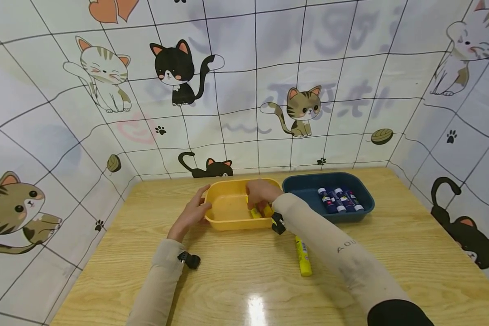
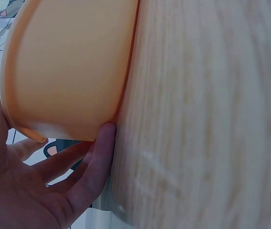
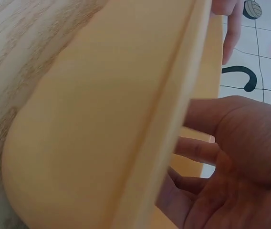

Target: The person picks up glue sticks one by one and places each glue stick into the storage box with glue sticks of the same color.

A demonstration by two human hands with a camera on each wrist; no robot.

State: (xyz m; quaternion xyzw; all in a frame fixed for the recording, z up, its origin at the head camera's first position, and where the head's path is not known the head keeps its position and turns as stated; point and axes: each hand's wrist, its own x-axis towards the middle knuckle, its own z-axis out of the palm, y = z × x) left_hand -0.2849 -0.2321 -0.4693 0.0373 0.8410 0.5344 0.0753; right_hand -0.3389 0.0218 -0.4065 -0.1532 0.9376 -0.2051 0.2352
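Observation:
A yellow plastic basin (image 1: 224, 223) stands on the table near the wall. My left hand (image 1: 192, 212) holds its left end, fingers along the outside and the thumb at the rim; in the left wrist view the left hand (image 2: 54, 186) touches the end wall low down. My right hand (image 1: 262, 192) reaches into the basin's right part and grips a yellow glue stick (image 1: 254, 213). More yellow shows beside it, partly covered by the hand. In the right wrist view, the basin's wall hides the fingertips of my right hand (image 3: 240, 157).
Right of the yellow basin stands a dark blue basin (image 1: 303, 185) with several purple-and-white glue sticks (image 1: 340, 200) inside. Another yellow glue stick (image 1: 303, 257) lies on the wooden table (image 1: 224, 271), below my right forearm. A cat-patterned cloth (image 1: 244, 113) hangs behind and at both sides.

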